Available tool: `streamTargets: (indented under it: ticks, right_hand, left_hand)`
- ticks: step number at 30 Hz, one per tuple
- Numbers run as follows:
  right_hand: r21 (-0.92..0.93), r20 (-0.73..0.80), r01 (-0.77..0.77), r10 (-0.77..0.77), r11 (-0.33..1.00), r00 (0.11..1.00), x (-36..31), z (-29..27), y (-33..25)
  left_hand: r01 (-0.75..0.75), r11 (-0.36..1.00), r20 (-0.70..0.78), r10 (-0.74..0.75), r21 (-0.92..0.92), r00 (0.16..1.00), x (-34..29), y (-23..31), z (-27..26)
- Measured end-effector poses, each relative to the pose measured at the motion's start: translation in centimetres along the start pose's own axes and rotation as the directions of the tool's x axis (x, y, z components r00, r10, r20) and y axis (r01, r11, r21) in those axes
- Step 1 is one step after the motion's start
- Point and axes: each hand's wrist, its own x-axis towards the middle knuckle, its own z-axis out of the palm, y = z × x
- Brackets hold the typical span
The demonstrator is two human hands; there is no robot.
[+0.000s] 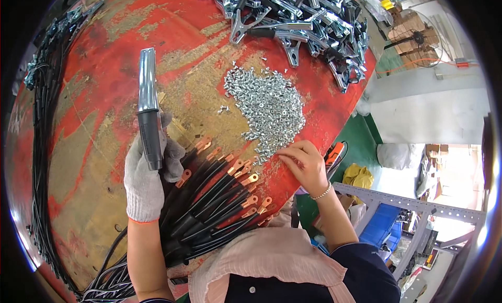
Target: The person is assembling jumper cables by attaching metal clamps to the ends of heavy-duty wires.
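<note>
My left hand [144, 182], in a pale knit glove, grips a metal clamp [148, 83] by its black sleeved handle [150, 141], with the shiny end pointing away from me. A copper cable lug [184, 178] shows beside the glove's fingers; whether they touch it I cannot tell. At the near edge of a heap of small screws and nuts [272, 104], my bare right hand [307, 164] has its thumb and fingertips pinched together. Anything between those fingertips is too small to make out. Black cables with copper lugs [209, 203] lie bundled between my two arms.
A large pile of metal clamps [298, 25] covers the far right of the worn red table [183, 12]. Long black cables [44, 146] run down the left side. Beyond the right edge stand a fan [415, 38] and a grey metal frame [413, 203].
</note>
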Motion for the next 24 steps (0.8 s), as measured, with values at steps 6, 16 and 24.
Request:
streamTargets:
  ticks: [6, 16, 24]
  right_hand:
    - [-0.078, -0.052, 0.067, -0.071, 0.995, 0.996, -0.1, 1.0, 0.5]
    - [0.029, 0.025, -0.105, 0.105, 0.994, 0.994, 0.0, 0.6, 0.1]
    - [0.205, -0.165, 0.100, -0.066, 0.974, 0.984, 5.0, 0.6, -6.0]
  left_hand:
    - [-0.084, 0.996, 0.060, 0.082, 0.026, 0.995, -0.2, -0.4, -0.4]
    - [-0.002, 1.000, 0.000, 0.002, -0.025, 1.000, -1.4, 0.3, -0.1]
    - [0.099, 0.994, 0.128, -0.104, 0.046, 0.986, -1.8, 1.1, -0.1]
